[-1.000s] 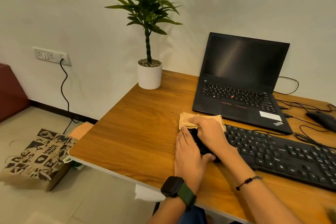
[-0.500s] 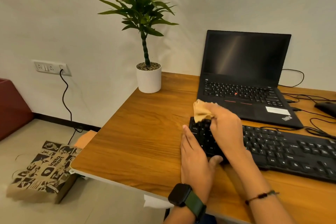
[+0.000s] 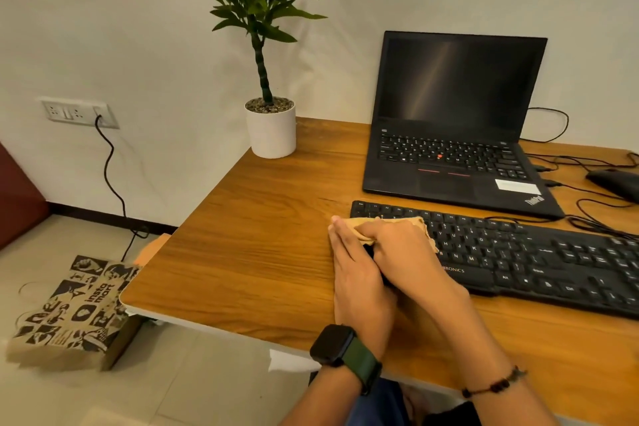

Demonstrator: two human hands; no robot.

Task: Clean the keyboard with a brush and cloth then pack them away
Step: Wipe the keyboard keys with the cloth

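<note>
right hand (image 3: 403, 252) wiping the left end of the black keyboard (image 3: 518, 252) with a tan cloth (image 3: 420, 223), fingers curled over and gripping the bunched cloth, pressing it onto the keys. left hand (image 3: 356, 273) lies flat with straight fingers against the keyboard's left edge on the counter (image 3: 259, 235), bracing it, holding nothing. keyboard sits in front of the open laptop (image 3: 456, 121), cable running off to the right. brush not in view. paper bag (image 3: 65, 315) on the floor left of the counter, maybe where things get packed, can't tell

step in hand looks like the cloth wipe, early in the pass since only the left end is covered. to do it well: keep the left hand planted so the board doesn't slide toward the laptop, sweep row by row left to right, light even pressure so keys don't pop or the frayed cloth edge snag under keycaps, refold to a clean face as it picks up dust, cover the far right keypad and the front edge too
</note>
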